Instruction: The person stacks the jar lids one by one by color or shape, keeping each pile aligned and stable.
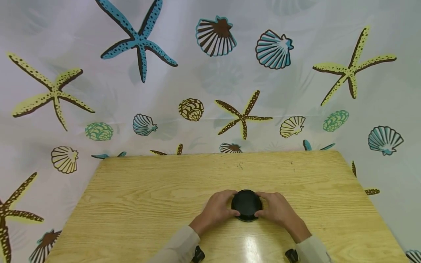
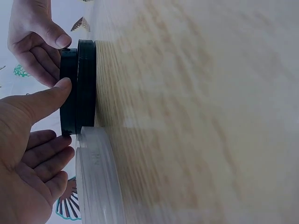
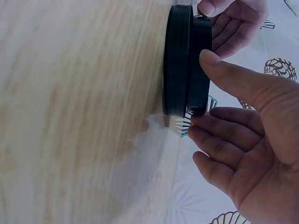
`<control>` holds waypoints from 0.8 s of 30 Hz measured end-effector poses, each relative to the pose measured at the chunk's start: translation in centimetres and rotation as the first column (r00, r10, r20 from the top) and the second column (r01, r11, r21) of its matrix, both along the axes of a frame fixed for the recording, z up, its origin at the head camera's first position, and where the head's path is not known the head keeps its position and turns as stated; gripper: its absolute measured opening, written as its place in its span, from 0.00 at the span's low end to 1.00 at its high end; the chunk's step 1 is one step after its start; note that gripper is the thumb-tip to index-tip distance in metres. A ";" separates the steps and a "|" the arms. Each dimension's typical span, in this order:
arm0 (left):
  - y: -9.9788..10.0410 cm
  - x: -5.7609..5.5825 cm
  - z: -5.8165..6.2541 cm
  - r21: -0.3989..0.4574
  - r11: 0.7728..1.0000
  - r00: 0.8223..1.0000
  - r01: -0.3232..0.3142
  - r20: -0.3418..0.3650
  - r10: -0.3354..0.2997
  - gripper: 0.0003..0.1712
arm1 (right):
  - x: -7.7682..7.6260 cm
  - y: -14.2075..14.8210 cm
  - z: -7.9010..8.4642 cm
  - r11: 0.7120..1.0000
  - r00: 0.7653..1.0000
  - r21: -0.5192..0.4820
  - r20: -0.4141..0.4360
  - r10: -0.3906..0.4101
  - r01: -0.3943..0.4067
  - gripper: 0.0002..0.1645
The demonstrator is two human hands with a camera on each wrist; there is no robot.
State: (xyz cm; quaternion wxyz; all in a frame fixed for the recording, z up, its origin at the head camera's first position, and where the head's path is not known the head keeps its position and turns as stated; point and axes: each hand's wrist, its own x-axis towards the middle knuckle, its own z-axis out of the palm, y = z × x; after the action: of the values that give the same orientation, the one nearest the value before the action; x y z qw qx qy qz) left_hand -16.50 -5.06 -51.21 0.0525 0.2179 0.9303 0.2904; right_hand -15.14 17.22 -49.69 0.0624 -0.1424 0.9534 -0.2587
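Observation:
A flat, round black piece (image 1: 246, 205) rests on the wooden table between my two hands. From the side, in the left wrist view, it has two tiers (image 2: 77, 88), the upper slightly narrower; whether these are separate parts I cannot tell. My left hand (image 1: 217, 208) pinches its left edge between thumb and fingers. On the opposite side my right hand (image 1: 279, 209) grips the rim the same way, its thumb (image 3: 212, 58) against the upper tier. Beside the left hand, a clear, round plastic piece (image 2: 100, 179) stands on the table close to the black one.
The light wooden table (image 1: 148, 190) spreads around both hands. Behind it and along its sides hangs a white cloth (image 1: 184, 76) printed with starfish and shells. Small black devices (image 1: 198, 254) sit at the wrists.

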 end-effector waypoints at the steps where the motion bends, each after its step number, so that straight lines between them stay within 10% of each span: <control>1: 0.0 0.0 0.0 -0.003 1.000 1.000 -0.001 0.001 0.001 0.37 | 0.0 0.0 0.0 1.000 1.000 0.002 -0.001 0.000 0.000 0.38; 24: -0.1 0.3 -0.4 -0.069 0.997 0.998 0.035 -0.044 -0.038 0.37 | 0.6 -0.2 -0.5 0.997 0.997 0.064 -0.056 0.044 -0.041 0.38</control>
State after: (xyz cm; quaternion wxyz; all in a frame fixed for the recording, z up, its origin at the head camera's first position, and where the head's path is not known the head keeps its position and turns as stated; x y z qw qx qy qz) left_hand -16.15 -5.14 -51.59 0.0440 0.2397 0.9364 0.2523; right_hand -14.59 17.02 -50.19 0.0449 -0.1680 0.9592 -0.2228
